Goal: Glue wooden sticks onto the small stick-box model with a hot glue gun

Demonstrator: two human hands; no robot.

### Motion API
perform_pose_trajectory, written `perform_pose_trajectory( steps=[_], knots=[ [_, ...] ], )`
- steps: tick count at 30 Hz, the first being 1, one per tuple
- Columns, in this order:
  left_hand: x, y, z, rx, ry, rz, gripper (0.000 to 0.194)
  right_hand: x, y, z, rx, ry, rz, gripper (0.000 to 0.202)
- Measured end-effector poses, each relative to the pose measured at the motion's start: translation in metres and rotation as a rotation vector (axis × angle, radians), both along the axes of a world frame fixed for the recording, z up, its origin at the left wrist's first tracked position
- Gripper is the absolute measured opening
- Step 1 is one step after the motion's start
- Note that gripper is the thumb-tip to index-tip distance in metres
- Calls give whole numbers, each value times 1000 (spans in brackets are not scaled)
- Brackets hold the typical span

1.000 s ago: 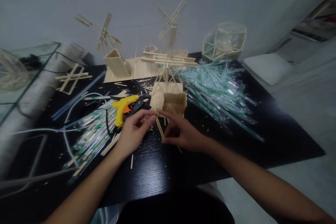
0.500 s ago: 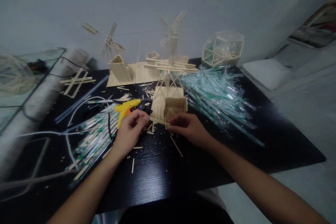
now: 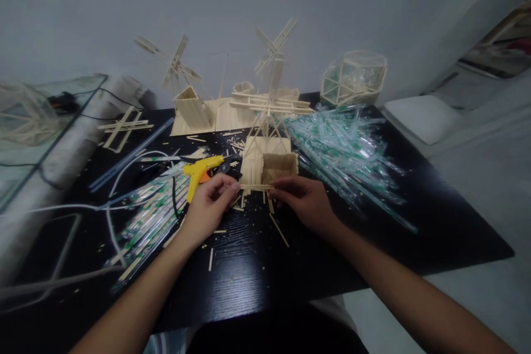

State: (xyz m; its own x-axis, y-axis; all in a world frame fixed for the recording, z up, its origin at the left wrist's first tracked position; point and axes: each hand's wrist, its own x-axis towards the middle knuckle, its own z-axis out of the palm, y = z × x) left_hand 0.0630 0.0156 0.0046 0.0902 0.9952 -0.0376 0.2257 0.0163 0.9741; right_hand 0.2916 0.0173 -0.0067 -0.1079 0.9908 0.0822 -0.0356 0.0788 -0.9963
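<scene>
The fingertips of the left hand (image 3: 215, 196) pinch one end of a thin wooden strip (image 3: 255, 186), thumb against forefinger; the right hand (image 3: 301, 199) has thumb and fingers drawn close together at the other end. The strip spans the gap between them, roughly level and crosswise. Whether it is one stick or two laid together, I cannot tell.

It looks very light and dry, stiff along its length but slender enough to snap if bent hard in the middle. Bare wood should give fair grip, with little slipping. A light pinch near each end seems right, leaving the middle free and the hold easy to turn; squeezing adds nothing.

Just beyond the strip lies a slatted wooden base (image 3: 251, 157), and a square wooden box (image 3: 280, 161) stands on it, just past the right fingertips. Whether the strip touches either is unclear. The box's rim looks ragged and its thin walls probably crush easily, so it is better taken low, by the base.

Beside the left fingers, on their far side, lie a yellow glue gun (image 3: 203, 168) and dark cutters (image 3: 227, 167). Loose sticks (image 3: 279, 230) lie nearer the body than the fingertips, on the black table (image 3: 240, 287). Well out beyond the right hand spreads a slippery-looking heap of clear wrappers (image 3: 340, 144).
</scene>
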Motion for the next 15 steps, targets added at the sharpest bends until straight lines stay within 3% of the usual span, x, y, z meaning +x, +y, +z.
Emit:
perform_pose_trajectory(
  steps=[11, 15],
  knots=[
    [1, 0, -1, 128, 76, -18, 26, 0, 1, 1, -21, 35, 4, 19],
    [-1, -1, -3, 318, 168, -65, 29, 0, 1, 1, -26, 22, -1, 20]
  ],
)
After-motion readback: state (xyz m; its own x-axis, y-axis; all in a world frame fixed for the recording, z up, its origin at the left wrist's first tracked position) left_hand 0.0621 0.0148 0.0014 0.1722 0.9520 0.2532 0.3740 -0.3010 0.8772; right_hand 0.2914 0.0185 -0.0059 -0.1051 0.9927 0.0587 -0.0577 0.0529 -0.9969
